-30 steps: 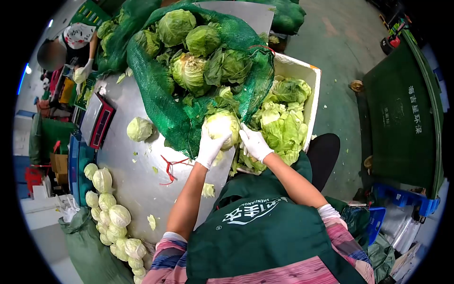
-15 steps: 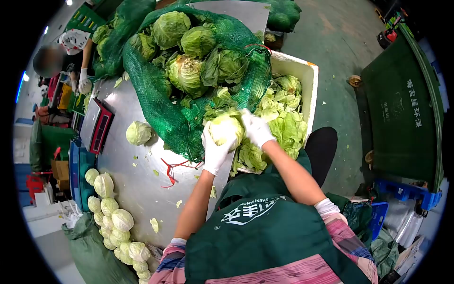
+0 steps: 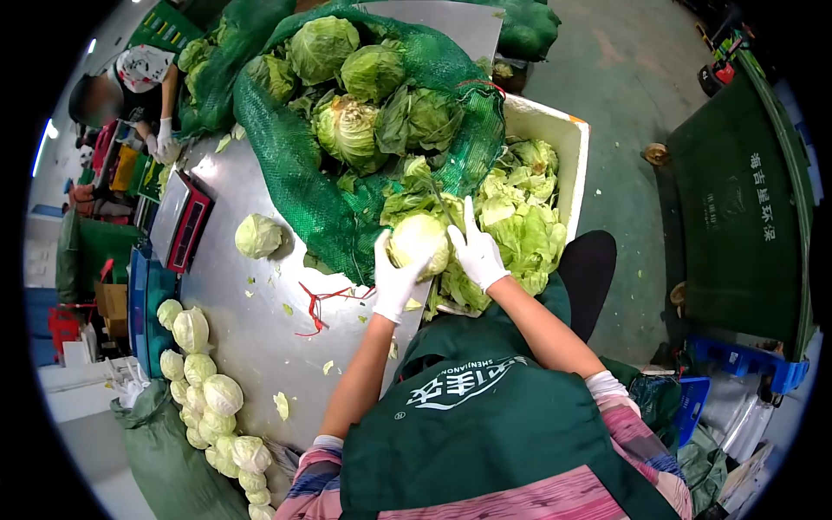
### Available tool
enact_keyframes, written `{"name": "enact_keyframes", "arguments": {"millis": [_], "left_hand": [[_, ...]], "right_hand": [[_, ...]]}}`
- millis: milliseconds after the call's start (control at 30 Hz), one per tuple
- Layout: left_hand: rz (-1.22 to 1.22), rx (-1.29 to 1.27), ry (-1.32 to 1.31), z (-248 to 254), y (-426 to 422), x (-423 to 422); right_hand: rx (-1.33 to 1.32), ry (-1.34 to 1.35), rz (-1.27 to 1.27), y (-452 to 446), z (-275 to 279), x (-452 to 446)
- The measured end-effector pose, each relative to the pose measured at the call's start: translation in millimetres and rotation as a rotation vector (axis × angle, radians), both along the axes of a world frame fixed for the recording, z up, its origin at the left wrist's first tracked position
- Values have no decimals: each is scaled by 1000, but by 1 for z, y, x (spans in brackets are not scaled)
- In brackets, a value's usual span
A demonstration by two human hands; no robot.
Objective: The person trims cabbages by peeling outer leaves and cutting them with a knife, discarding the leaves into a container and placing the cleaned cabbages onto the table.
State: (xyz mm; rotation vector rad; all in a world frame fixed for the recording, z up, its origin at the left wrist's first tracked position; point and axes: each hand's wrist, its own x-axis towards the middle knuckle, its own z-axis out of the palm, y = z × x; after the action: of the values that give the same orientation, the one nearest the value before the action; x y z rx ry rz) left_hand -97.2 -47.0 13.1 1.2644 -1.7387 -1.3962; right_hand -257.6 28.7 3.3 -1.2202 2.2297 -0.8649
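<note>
My left hand (image 3: 398, 279), in a white glove, is wrapped around the lower left side of a pale green cabbage (image 3: 420, 243) over the table's edge. My right hand (image 3: 477, 253), also gloved, is at the cabbage's right side with its index finger stretched out and thumb apart. Whether the thumb touches the cabbage I cannot tell. Loose green leaves (image 3: 411, 201) lie just beyond the cabbage, and a thin dark strip there is too unclear to name. Close by, a green mesh sack (image 3: 299, 195) holds several untrimmed cabbages (image 3: 348, 130).
A white foam box (image 3: 572, 165) full of leaves stands right of the table (image 3: 234, 325). One cabbage (image 3: 258, 236), red ties (image 3: 315, 309) and a red-edged scale (image 3: 189, 227) are on the left. Several pale cabbages (image 3: 223, 394) line the near-left edge. Another person (image 3: 143, 82) works at far left.
My right hand has drawn back slightly from the cabbage, and its fingers have spread. The cabbage's pale right side now shows more. My left hand keeps its hold.
</note>
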Motion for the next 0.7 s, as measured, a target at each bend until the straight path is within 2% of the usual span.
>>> {"name": "enact_keyframes", "arguments": {"millis": [33, 67, 133, 167, 233, 400, 533, 567, 633, 667, 700], "left_hand": [[34, 105, 103, 8, -3, -3], [28, 132, 112, -10, -13, 2], [-1, 189, 89, -7, -22, -1], [-4, 188, 92, -7, -20, -4], [6, 204, 183, -2, -17, -9], [11, 163, 177, -19, -19, -8], [55, 100, 53, -38, -27, -13], [64, 83, 23, -43, -28, -14], [22, 59, -69, -27, -21, -15], [26, 53, -68, -17, -16, -13], [11, 76, -7, -4, -7, -10]], "right_hand": [[-47, -15, 19, 3, 1, -1], [-102, 53, 93, 6, 0, 0], [-110, 124, 249, 7, 0, 3], [-100, 182, 267, 6, 0, 7], [-71, 132, 238, 4, 6, 11], [30, 119, 238, -4, 12, 4], [-87, -67, 146, -13, 7, -5], [-66, -232, 80, -16, -6, -9], [98, -596, -191, -22, -3, -30], [94, -797, -340, -17, -9, -43], [134, -731, -318, -11, -6, -54]]}}
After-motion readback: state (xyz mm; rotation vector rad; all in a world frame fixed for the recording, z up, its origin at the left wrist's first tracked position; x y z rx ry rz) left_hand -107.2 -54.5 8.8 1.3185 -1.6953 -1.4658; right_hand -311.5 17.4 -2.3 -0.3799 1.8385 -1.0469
